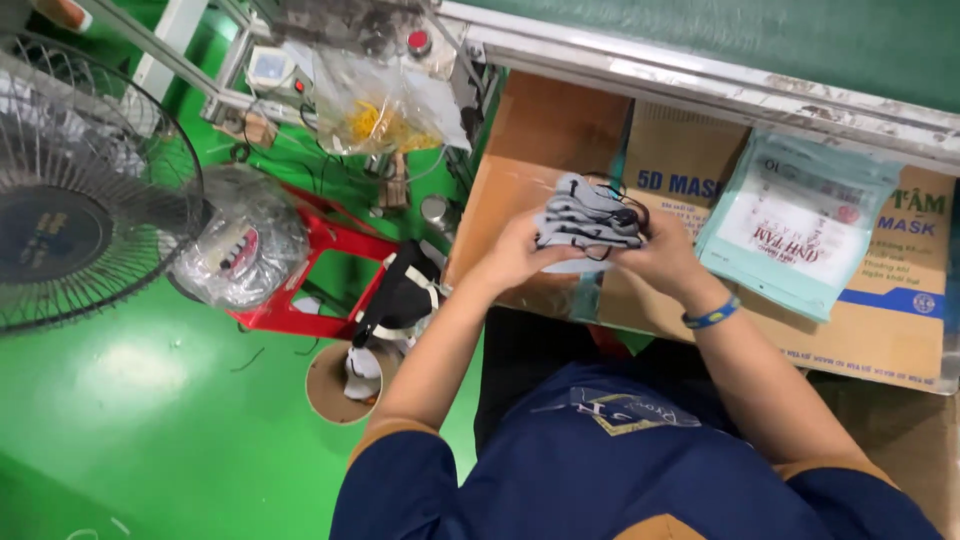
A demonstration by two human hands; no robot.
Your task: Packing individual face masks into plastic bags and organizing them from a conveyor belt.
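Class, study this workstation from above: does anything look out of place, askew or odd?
Nothing looks damaged or spilled. Both hands, left and right, hold a neat stack of grey face masks. One oddity: a pile of teal mask pouches lies tilted across the cardboard box.

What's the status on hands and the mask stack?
Left hand and right hand both gripping the stack of grey masks, fingers closed around its ends. Stack held above cardboard boxes. Pile of teal pouches just right, not touching.
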